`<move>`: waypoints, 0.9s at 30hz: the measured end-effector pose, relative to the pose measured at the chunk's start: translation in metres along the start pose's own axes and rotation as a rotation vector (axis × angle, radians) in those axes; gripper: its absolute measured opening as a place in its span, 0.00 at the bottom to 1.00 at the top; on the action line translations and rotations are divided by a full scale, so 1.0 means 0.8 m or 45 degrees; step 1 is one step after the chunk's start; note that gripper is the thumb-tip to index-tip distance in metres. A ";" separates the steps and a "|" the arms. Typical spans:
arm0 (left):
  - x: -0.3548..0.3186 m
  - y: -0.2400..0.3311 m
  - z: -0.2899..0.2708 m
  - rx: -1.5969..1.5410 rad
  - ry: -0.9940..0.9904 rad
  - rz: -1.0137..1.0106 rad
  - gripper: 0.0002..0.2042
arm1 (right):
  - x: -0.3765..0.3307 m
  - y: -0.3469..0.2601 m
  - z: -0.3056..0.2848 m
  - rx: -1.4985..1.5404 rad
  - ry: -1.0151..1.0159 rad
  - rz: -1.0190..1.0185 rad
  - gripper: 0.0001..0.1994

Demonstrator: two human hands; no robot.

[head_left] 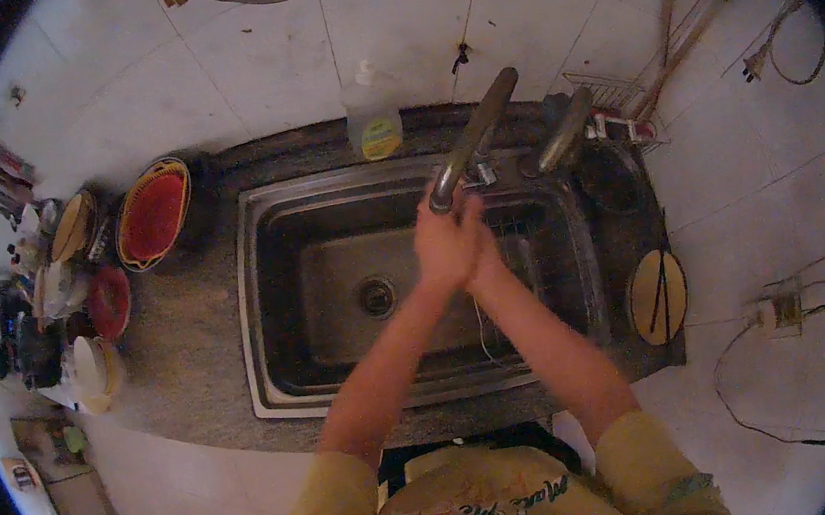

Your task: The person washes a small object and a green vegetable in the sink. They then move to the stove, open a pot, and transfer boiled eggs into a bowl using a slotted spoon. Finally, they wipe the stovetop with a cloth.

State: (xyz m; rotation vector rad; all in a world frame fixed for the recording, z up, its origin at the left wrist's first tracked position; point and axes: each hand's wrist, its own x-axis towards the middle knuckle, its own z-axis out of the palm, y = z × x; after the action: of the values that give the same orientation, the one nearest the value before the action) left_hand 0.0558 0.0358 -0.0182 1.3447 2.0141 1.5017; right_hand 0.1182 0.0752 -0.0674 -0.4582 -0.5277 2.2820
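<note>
My left hand (pixel 440 255) and my right hand (pixel 482 250) are pressed against each other under the metal faucet (pixel 473 141). Both sit over the right part of a stainless steel sink (pixel 250 305). The tip of the spout covers part of my fingers, and the rest blur into one another, so their pose is unclear. No object shows between the palms. To the left of my wrists, the round drain (pixel 377 297) lies in the basin floor. Behind the sink stands a clear pump bottle (pixel 377 125) with a yellow label.
Red and yellow baskets (pixel 155 216), bowls and other kitchenware crowd the counter's left end. A second metal pipe-like fitting (pixel 565 131) rises right of the faucet. At the right edge, dark sticks lie across a round tan board (pixel 656 297). Cables hang from a wall socket (pixel 783 311).
</note>
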 end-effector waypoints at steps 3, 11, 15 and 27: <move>0.027 -0.042 -0.008 -0.307 0.157 -0.306 0.23 | -0.025 -0.015 0.078 -0.248 0.366 0.255 0.19; -0.009 0.028 -0.015 -0.016 -0.004 0.109 0.25 | -0.026 -0.021 0.056 0.115 0.161 0.253 0.15; 0.023 -0.046 -0.020 -0.229 0.214 -0.224 0.26 | -0.016 -0.003 0.052 -0.220 0.243 0.337 0.19; 0.000 -0.048 -0.009 -0.336 0.108 0.030 0.23 | -0.037 -0.018 0.084 -0.029 0.246 0.279 0.19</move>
State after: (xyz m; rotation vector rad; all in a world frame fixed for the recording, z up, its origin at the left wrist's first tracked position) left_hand 0.0321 0.0305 -0.0483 1.2206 1.7750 1.7896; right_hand 0.1149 0.0472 0.0017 -0.7724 -0.4241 2.4066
